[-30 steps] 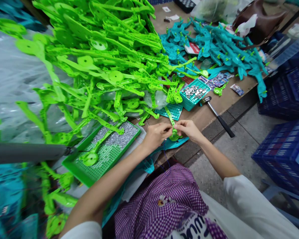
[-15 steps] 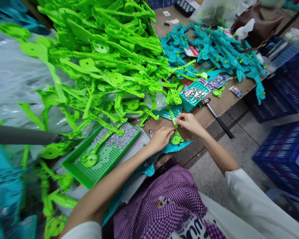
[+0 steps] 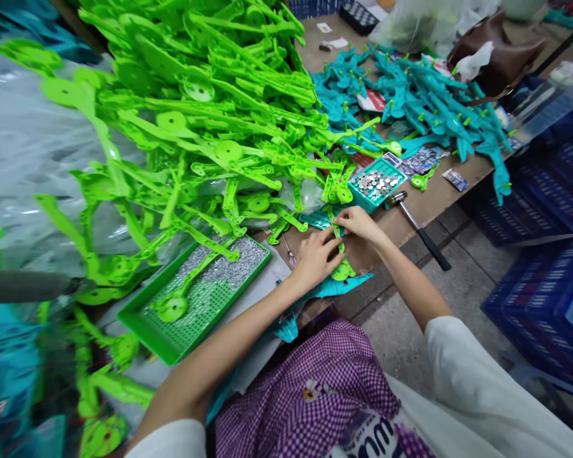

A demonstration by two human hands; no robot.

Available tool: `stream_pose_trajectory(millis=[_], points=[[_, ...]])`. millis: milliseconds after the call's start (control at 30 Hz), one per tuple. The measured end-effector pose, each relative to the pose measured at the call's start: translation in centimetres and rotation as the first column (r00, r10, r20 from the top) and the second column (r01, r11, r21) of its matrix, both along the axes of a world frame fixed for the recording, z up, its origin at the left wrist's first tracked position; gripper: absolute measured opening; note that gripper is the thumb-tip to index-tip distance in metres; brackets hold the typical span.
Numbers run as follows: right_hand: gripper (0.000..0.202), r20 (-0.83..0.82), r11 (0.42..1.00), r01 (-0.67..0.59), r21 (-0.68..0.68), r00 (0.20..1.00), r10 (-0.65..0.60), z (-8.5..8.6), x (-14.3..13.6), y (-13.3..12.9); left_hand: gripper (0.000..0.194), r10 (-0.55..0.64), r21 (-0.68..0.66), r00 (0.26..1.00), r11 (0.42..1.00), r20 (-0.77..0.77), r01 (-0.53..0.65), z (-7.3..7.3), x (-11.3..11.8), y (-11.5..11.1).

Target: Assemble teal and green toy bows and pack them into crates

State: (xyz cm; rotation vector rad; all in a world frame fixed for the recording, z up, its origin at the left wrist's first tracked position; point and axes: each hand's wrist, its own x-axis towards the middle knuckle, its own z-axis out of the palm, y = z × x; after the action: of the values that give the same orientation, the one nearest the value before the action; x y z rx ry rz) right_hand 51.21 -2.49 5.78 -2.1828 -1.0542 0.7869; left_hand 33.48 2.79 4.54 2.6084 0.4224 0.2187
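A lime-green plastic arm with a round end point(image 3: 342, 270) lies at the table's front edge, partly over a flat teal plastic piece point(image 3: 341, 285). My left hand point(image 3: 315, 257) reaches over its middle with the fingers apart; whether they press on it I cannot tell. At the upper stretch of the same arm, my right hand point(image 3: 360, 224) has its thumb and fingers pinched together. Whatever is between those fingertips is hidden. Just beyond is a teal basket of small silvery discs point(image 3: 360, 202). A hammer point(image 3: 423, 232) lies to the right.
A large heap of lime-green arms point(image 3: 210, 114) covers the left and back. Teal pieces point(image 3: 420, 102) are piled at the back right. A green tray point(image 3: 157, 343) holds small metal parts and one arm. A screwdriver point(image 3: 291, 259) lies beside my left hand. Blue crates point(image 3: 530, 305) stand at right.
My left hand's fingers have come out of their closed grip on the green arm and spread over it. My right hand has shifted slightly up along the arm, still pinched. The view moved slightly.
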Motion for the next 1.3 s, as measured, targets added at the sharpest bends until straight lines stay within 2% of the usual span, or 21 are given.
stream_pose_trajectory(millis=[300,500,633,733,833,900,1067,1167,1300], points=[[0.022,-0.262,0.999,0.027,-0.022,0.965,-0.032,0.8,0.4,0.1,0.035,-0.006,0.039,0.999,0.999,-0.046,0.007,0.4,-0.5,-0.1],[0.019,-0.060,0.998,0.006,-0.067,0.998,-0.010,0.4,0.1,-0.1,0.033,0.005,-0.042,0.997,0.999,-0.081,-0.009,0.6,-0.1,0.0],[0.020,-0.024,0.996,-0.013,-0.093,1.000,0.011,0.7,-0.1,-0.1,0.031,0.004,-0.065,0.995,0.998,-0.098,-0.011,0.5,0.2,0.3],[0.021,0.011,0.986,-0.048,-0.162,0.999,0.051,1.4,0.0,0.5,0.030,0.000,-0.081,0.997,0.997,-0.076,-0.006,0.1,0.3,0.5],[0.021,-0.002,0.964,-0.097,-0.248,0.995,0.100,2.0,0.3,1.0,0.030,-0.004,-0.101,0.998,0.995,-0.068,-0.003,-0.1,0.3,0.6],[0.021,-0.045,0.953,-0.099,-0.287,0.995,0.090,2.1,0.3,1.2,0.031,-0.003,-0.109,0.998,0.994,-0.070,-0.005,-0.1,0.3,0.5],[0.022,-0.077,0.972,0.026,-0.232,0.996,-0.045,1.4,-0.3,1.1,0.030,0.016,-0.117,0.999,0.993,-0.050,-0.021,-0.1,0.2,0.2],[0.023,-0.026,0.970,0.028,-0.240,0.999,-0.036,1.4,-0.4,1.2,0.030,0.022,-0.120,0.999,0.992,-0.040,-0.026,-0.2,0.3,0.1],[0.025,-0.059,0.962,0.004,-0.273,0.998,-0.021,1.5,-0.4,1.0,0.030,0.031,-0.125,0.998,0.991,-0.055,-0.038,-0.1,0.2,0.1]])
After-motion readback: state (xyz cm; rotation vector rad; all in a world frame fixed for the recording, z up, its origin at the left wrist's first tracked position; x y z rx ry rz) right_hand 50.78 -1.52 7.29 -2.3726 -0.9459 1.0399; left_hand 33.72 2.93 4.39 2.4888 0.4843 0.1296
